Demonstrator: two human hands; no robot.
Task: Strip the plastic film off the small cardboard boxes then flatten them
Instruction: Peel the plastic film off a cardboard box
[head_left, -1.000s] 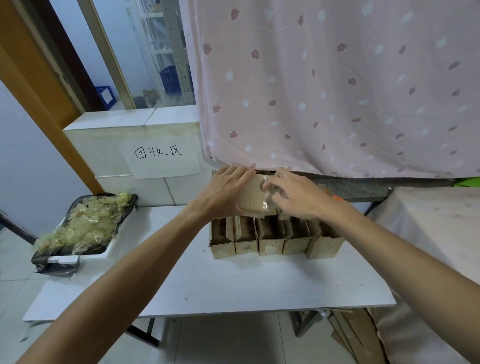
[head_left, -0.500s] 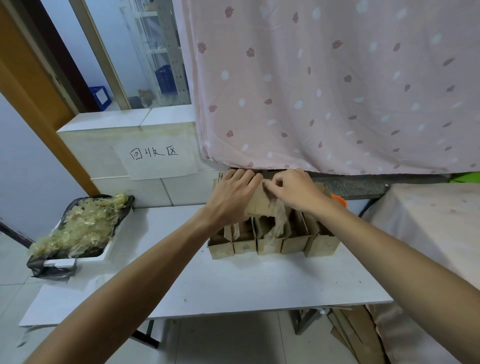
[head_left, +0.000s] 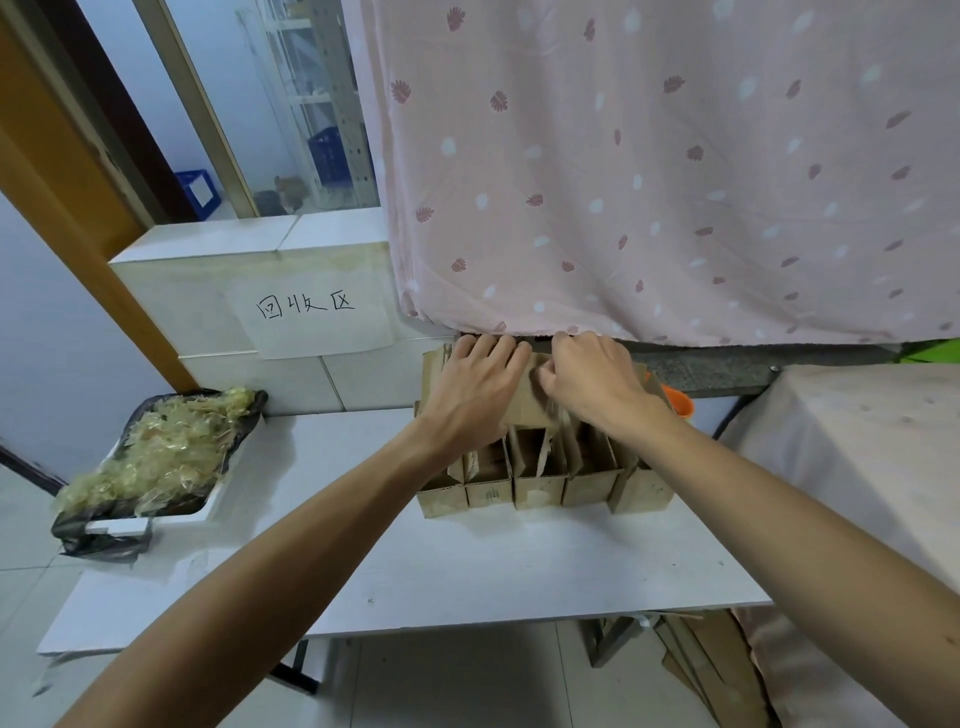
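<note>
Hardly anything has moved in the last half second: both hands stay on the same box above the row, and film still trails from it.

Far left, on the table's corner: white tray (head_left: 120, 526) lined with a black bag, heaped with film scraps (head_left: 156, 452). Behind it, a paper sign (head_left: 311, 317) with handwritten characters is stuck on the tiled ledge.

Centre, white table (head_left: 519, 571). Left hand (head_left: 478, 395) lies over the held box (head_left: 525, 411), fingers curled over its far top edge and gripping it. The box is raised, tilted, just above the row of boxes (head_left: 540, 488) that stands side by side, open tops up, near the table's back edge.

A crumpled strand of plastic film (head_left: 554, 418) hangs off the held box's right side, down toward the row. Right hand (head_left: 592, 384) is clenched, fingertips pinching that film at the box's upper edge, touching the left hand's fingers.

Behind the hands hangs a pink curtain (head_left: 649, 182). An orange object (head_left: 679, 403) peeks out past the right wrist; what it is cannot be told. Below the table's right end, flat cardboard (head_left: 701, 660) is stacked on the floor.
</note>
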